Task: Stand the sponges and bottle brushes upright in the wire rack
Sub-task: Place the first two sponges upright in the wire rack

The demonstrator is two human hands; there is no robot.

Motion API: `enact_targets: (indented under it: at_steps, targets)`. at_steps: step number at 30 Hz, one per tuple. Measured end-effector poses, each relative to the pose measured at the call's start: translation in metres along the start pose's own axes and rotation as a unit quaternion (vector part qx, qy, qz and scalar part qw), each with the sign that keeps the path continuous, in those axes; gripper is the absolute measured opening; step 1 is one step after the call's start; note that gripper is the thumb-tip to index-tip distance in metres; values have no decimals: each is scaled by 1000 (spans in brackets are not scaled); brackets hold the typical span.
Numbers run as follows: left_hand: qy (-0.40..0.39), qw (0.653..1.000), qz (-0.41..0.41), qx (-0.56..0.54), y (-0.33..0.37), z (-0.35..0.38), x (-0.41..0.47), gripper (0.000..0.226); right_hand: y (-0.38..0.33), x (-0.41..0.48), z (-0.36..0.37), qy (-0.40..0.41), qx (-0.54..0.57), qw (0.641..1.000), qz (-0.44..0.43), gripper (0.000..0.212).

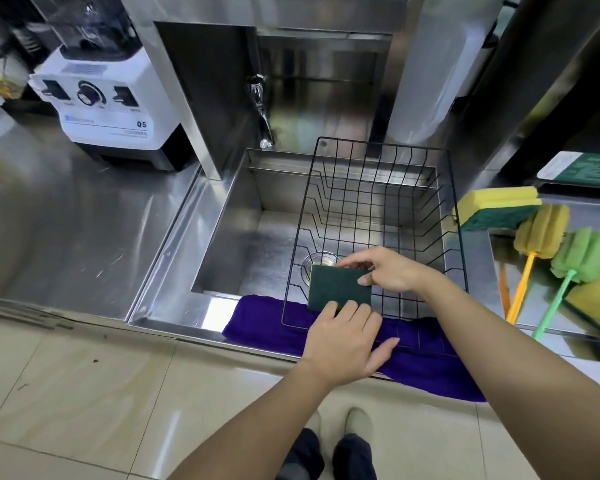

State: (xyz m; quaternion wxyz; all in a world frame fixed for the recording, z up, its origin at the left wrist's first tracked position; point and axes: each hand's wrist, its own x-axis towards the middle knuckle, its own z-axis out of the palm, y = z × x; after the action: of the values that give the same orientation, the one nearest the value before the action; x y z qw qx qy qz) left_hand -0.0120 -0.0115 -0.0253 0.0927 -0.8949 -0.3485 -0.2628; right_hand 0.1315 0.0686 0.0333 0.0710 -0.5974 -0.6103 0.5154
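The steel counter (84, 237) bears a blender (111, 109), purple cloth (430, 365), 2 brushes.

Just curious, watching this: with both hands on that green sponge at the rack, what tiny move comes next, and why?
Probably ease the sponge down between the rack wires until it stands alone: both hands hold it on edge at the near end.

- The left hand (343, 336) is reaching forward, palm down, its fingers pressing against the near lower edge of a flat green pad and its thumb sticking out to the right.
- The right hand (387, 271) is coming in from the right, pinching the pad's upper right corner between thumb and fingertips.
- Both forearms are bare and are stretching up from the bottom of the view, converging toward the hands.
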Motion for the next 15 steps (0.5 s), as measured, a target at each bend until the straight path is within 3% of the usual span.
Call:
enact_targets:
  at_steps: [4,9,15]
  targets:
    - [-10,1000,-4,4,0,1,0,41,10,2,6,57,31,998,5,31]
    - [-57,998,-38,4,2,3,-1,53,11,3,10,103,-84,991,-15,19]
    - [-49,998,-40,-1,2,4,-2,58,10,-9,-5,125,-133,983,-23,27]
